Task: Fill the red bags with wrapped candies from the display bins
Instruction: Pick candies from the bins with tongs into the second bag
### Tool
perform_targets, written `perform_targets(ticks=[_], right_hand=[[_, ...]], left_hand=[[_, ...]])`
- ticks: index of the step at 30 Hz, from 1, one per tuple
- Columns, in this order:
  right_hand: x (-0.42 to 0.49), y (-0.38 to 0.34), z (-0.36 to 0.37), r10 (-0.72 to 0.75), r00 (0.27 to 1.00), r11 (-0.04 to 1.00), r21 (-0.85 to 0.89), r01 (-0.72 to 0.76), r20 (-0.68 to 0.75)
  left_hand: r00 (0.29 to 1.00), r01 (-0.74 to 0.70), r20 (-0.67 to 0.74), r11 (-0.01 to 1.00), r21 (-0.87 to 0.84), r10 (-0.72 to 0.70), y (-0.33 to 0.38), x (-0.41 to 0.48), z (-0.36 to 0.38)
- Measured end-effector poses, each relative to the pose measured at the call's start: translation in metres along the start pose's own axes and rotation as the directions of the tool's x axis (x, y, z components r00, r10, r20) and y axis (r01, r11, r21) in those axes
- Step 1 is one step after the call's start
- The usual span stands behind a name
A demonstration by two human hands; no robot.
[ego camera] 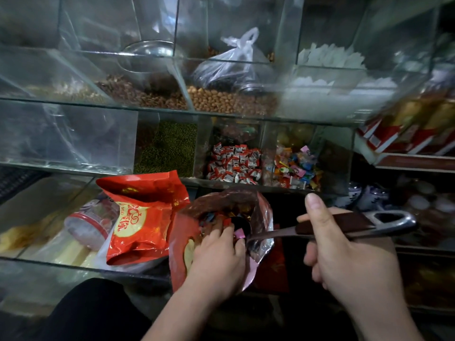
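I see the left hand (216,257) gripping the near lip of the red bag (181,242), fingers curled into its mouth and pulling it open. The right hand (344,257) is wrapped tight round the scoop (357,223), thumb flat along the top of the brown handle. The scoop's bowl sits inside the bag's mouth, among wrapped candies there; one pink wrapper shows by the left fingertips. The bag is held in front of the lower shelf, just below the candy bins. The red-white candies (234,163) fill one glass bin, and the mixed candies (295,168) fill the next bin to the right. Print on the wrappers is too small to read. A second bag (140,217), stuffed, lies to the left in a glass bin, touching a jar (91,222) with a red rim. It has a gold round panel with red script that I can't read. Green beans (170,148) are left of the candies. Peanuts (229,100) are on the shelf above, with a knotted plastic bag (229,67) on them.
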State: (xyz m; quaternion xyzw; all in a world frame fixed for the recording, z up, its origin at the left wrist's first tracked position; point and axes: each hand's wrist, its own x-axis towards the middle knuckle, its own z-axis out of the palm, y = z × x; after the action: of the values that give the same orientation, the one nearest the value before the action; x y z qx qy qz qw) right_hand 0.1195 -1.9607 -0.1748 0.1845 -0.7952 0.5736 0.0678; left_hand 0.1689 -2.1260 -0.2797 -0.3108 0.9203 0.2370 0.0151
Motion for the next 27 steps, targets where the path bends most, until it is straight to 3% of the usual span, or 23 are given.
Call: perform_targets(ticks=[4, 7, 10, 15, 27], right_hand=[[0.002, -0.001, -0.011, 0.110, 0.994, 0.992, 0.056, -0.110, 0.006], [0.006, 0.003, -0.019, 0.240, 0.970, 0.951, 0.193, -0.241, 0.029], [0.008, 0.008, -0.025, 0.295, 0.945, 0.899, 0.294, -0.326, 0.144], [0.001, 0.012, -0.028, 0.241, 0.928, 0.896, 0.303, -0.326, 0.285], [0.005, -0.007, -0.059, 0.287, 0.952, 0.855, 0.418, -0.305, 0.109]], left_hand=[[0.989, -0.111, -0.113, 0.981, -0.161, 0.094, 0.000, -0.001, -0.001], [0.950, -0.186, -0.280, 0.970, -0.156, 0.137, -0.001, -0.006, -0.006], [0.915, -0.225, -0.370, 0.965, -0.132, 0.163, -0.002, -0.008, -0.010], [0.928, -0.214, -0.333, 0.970, -0.118, 0.164, 0.001, -0.006, -0.010], [0.840, -0.447, -0.364, 0.893, -0.047, 0.402, 0.034, -0.015, -0.040]])
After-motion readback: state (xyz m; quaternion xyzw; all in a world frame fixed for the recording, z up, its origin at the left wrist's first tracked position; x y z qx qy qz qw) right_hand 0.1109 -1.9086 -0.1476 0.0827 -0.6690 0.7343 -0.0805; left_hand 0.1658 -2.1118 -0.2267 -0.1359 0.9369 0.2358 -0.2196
